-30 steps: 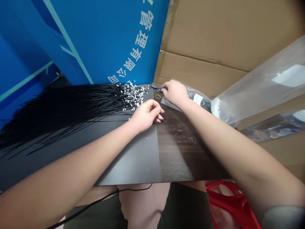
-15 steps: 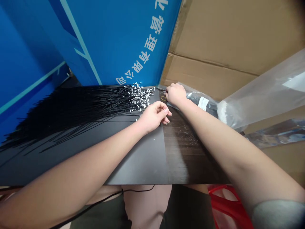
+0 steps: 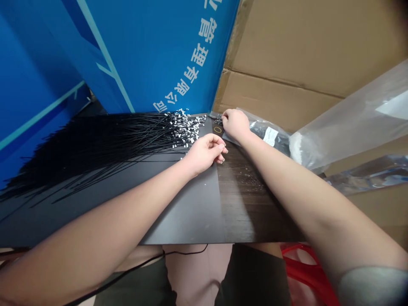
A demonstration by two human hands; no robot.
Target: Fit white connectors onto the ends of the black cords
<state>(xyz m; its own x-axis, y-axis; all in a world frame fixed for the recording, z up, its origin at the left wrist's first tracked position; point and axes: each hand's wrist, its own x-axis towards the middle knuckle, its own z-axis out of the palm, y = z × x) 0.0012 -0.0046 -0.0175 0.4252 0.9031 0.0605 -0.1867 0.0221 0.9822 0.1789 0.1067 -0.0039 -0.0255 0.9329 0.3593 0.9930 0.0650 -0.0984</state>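
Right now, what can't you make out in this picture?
In the head view:
What the right hand may hold: hidden by the hand itself.
Anything fine in the left hand: too small.
Print on the small white label: too small, blurred.
Red object: cut off by bottom edge.

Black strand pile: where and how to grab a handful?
Probably just left of the white tips, from above and the near side, fingers across the black strands: they bunch narrower there than at their spread left end, and the left hand is close.
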